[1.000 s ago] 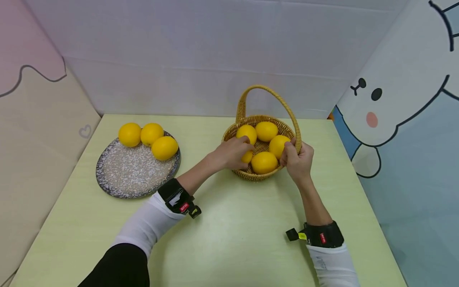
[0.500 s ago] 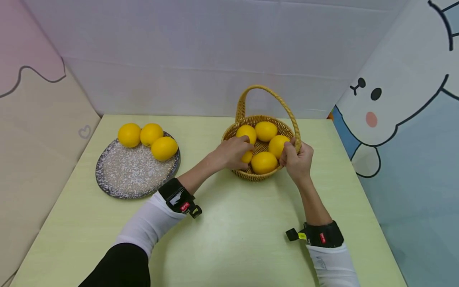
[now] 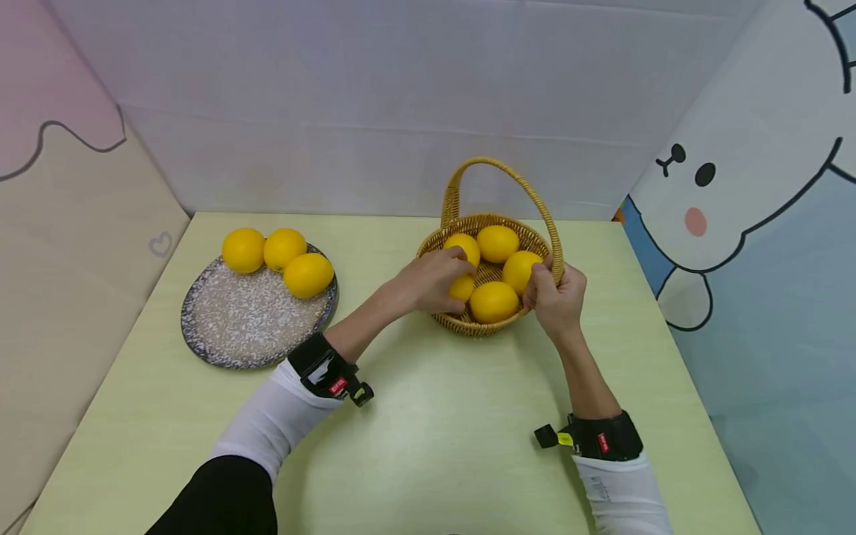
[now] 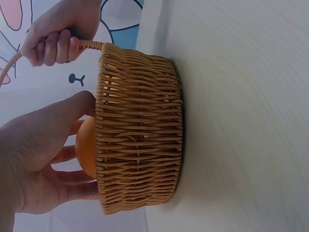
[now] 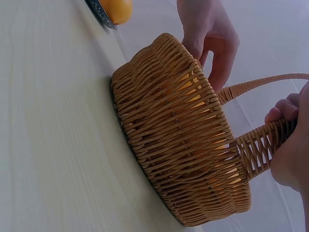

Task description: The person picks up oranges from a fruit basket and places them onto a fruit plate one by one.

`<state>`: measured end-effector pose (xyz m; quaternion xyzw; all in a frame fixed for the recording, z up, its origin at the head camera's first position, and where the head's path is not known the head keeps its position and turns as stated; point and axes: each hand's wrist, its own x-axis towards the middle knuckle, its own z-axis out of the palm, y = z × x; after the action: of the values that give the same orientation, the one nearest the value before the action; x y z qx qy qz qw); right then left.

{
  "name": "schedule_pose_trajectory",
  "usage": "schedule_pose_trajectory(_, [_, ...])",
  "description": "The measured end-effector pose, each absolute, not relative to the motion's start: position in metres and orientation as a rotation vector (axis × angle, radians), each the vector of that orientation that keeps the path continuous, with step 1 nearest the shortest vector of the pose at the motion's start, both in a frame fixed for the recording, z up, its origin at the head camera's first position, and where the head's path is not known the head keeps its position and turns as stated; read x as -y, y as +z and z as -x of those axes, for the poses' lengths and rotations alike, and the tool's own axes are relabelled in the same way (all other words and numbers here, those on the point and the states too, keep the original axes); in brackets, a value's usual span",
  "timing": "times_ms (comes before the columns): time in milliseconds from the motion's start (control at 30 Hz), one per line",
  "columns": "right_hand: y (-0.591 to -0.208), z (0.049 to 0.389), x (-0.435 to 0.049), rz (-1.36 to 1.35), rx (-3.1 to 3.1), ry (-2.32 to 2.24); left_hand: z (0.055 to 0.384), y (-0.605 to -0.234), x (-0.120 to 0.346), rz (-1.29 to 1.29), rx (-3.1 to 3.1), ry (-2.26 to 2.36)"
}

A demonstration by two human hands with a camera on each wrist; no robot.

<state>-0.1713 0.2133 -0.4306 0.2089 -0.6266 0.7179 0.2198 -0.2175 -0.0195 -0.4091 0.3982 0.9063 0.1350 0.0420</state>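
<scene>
A round wicker basket (image 3: 473, 328) with an arched handle (image 3: 539, 203) stands toward the back of the table, holding several lemons. My left hand (image 3: 435, 281) reaches over its left rim, fingers and thumb curled round a lemon (image 3: 463, 287) that sits low in the basket. In the left wrist view that lemon (image 4: 86, 146) shows partly above the rim. My right hand (image 3: 556, 299) grips the right base of the handle, next to another lemon (image 3: 521, 272). The woven wall hides most of the fruit in both wrist views.
A speckled grey plate (image 3: 247, 323) with a dark rim lies on the left of the pale table (image 3: 441, 431). Three lemons (image 3: 307, 276) sit together at its back edge. A white wall (image 3: 374, 171) rises behind, with printed panels at both sides.
My left wrist has shifted slightly to the left, while that hand stays round the lemon. The right hand and the basket look still.
</scene>
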Motion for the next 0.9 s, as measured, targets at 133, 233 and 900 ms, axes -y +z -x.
schedule_pose_trajectory(133, [-0.432,0.173,-0.214,-0.577,1.738,1.967,0.216,-0.405,0.023,-1.216,-2.784,0.5])
schedule_pose_trajectory(233, [-0.432,0.173,-0.214,-0.58,1.738,1.966,0.215,-0.403,0.027,-1.201,-2.799,0.551])
schedule_pose_trajectory(900, [-0.433,0.173,-0.215,-0.567,1.743,1.97,0.208,-0.4,0.037,-1.303,-2.944,1.276])
